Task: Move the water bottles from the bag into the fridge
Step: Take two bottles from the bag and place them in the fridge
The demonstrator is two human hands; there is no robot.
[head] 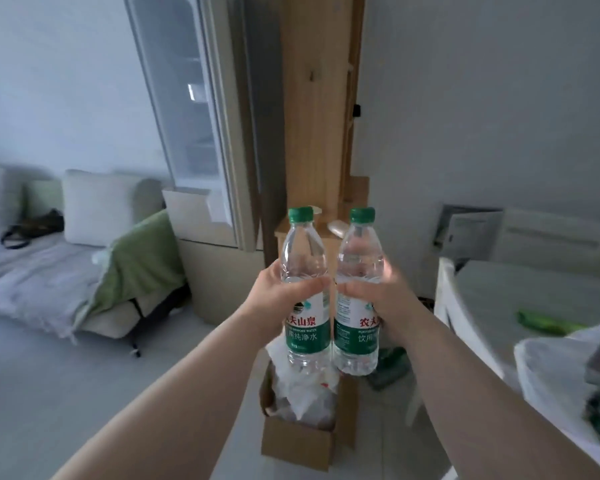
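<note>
Two clear water bottles with green caps and green-and-white labels stand upright side by side in front of me. My left hand (281, 299) grips the left bottle (303, 268) around its middle. My right hand (378, 299) grips the right bottle (359, 265) the same way. Ahead and to the left, the fridge door (184, 109) hangs open, showing its white inner shelves. A translucent plastic bag (561, 368) lies on the table at the right edge; green-labelled things show inside it, blurred.
A cardboard box (300, 431) full of crumpled paper sits on the floor below the bottles. A wooden cabinet (317, 109) stands behind them. A white table (520, 292) and chair are at the right. A sofa bed (49, 268) with pillows fills the left.
</note>
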